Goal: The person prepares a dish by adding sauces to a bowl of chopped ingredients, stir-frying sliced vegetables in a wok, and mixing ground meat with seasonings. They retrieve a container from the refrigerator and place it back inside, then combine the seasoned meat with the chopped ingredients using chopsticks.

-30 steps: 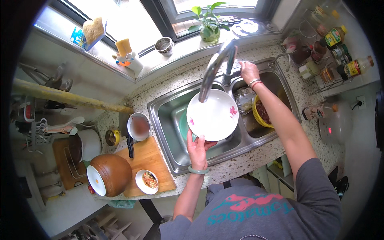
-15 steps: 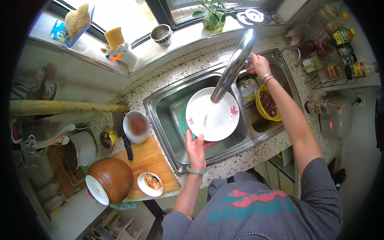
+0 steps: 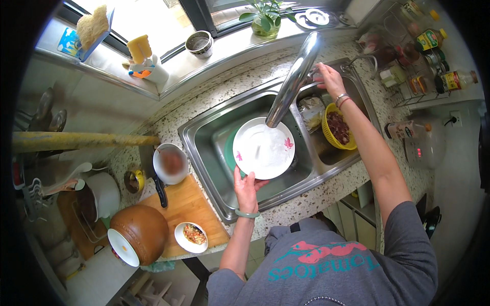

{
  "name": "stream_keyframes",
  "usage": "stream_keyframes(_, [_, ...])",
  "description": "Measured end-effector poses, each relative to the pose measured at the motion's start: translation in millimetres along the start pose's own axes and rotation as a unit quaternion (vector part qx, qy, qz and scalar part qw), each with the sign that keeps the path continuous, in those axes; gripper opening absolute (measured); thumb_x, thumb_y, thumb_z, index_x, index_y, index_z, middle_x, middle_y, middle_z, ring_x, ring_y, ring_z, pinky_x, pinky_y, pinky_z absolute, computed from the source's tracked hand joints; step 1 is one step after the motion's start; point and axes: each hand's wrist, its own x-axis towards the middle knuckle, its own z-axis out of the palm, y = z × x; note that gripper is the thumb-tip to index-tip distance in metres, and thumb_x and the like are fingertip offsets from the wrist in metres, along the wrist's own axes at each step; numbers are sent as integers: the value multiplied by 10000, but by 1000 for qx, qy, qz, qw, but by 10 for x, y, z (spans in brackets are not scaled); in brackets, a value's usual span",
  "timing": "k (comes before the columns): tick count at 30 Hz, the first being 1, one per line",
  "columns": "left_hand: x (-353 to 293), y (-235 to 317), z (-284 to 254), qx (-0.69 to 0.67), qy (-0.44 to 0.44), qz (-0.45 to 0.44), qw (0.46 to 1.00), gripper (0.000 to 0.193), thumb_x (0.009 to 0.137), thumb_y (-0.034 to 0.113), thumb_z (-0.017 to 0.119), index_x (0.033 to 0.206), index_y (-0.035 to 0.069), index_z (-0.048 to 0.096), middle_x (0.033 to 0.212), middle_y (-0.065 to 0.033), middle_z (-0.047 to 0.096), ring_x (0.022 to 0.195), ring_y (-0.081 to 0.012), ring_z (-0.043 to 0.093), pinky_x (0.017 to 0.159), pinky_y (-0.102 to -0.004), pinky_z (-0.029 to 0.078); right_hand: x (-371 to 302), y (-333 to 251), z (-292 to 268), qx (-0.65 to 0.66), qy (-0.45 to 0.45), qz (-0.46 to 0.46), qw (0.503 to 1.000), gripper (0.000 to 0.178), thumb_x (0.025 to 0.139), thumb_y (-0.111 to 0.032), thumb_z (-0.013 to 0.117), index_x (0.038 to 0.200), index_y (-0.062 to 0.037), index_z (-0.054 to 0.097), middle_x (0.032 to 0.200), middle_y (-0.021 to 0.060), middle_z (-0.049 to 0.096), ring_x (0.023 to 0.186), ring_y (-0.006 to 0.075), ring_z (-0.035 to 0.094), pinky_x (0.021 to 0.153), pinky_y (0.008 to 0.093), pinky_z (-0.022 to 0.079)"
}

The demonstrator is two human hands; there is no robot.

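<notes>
The plate [image 3: 265, 150] sits at the centre of the frame, over the left basin of the sink [image 3: 206, 166], with its top face toward the spout of the tap [image 3: 293, 79]. The left hand [image 3: 246, 191] holds it by the near rim, thumb on top and fingers underneath. The right hand [image 3: 331, 81], right of upper centre, is curled by the tap's base; the spout partly covers its fingertips, so I cannot tell whether they grip the lever.

The step looks like rinsing. To do it well, tilt the plate slightly so water drains into the left basin, away from the yellow basket [image 3: 326, 133] on the right. A wet rim may slip, so a firm pinch matters. Set a gentle flow, and mind the green bowl [image 3: 229, 153] partly hidden beneath.
</notes>
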Motion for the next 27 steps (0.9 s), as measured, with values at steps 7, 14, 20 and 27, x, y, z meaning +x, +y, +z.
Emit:
stream_keyframes(7, [25, -30, -11, -3, -11, -11, 1000, 548, 958, 99, 496, 1443, 61, 242, 1091, -158, 640, 871, -244, 686, 738, -377, 605, -67, -34, 25, 20, -5, 24, 1000, 498, 961, -448, 514, 1268, -61, 580, 1141, 47, 630, 826, 144, 659, 608, 260, 545])
stream_keyframes(14, [46, -97, -29, 2, -13, -25, 1000, 545, 953, 84, 492, 1440, 62, 248, 1100, -168, 635, 851, -246, 689, 731, -383, 608, -99, -46, 9, 30, -11, 44, 999, 508, 963, -451, 510, 1313, -86, 554, 1203, 50, 612, 823, 146, 653, 613, 262, 544])
stream_keyframes(20, [30, -137, -50, -6, -12, -21, 1000, 531, 952, 67, 480, 1434, 62, 256, 1092, -168, 639, 846, -252, 691, 728, -384, 609, -190, -139, 67, 39, -11, 39, 998, 499, 967, -441, 511, 1319, -91, 553, 1199, 35, 614, 813, 137, 646, 613, 258, 539])
stream_keyframes(27, [-75, -86, 90, 14, -32, -16, 999, 535, 946, 57, 488, 1430, 57, 260, 1095, -170, 640, 843, -262, 693, 725, -387, 610, -421, -57, 25, -29, 6, -58, 998, 505, 960, -484, 498, 1305, -121, 566, 1011, 86, 684, 815, 142, 652, 674, 290, 525])
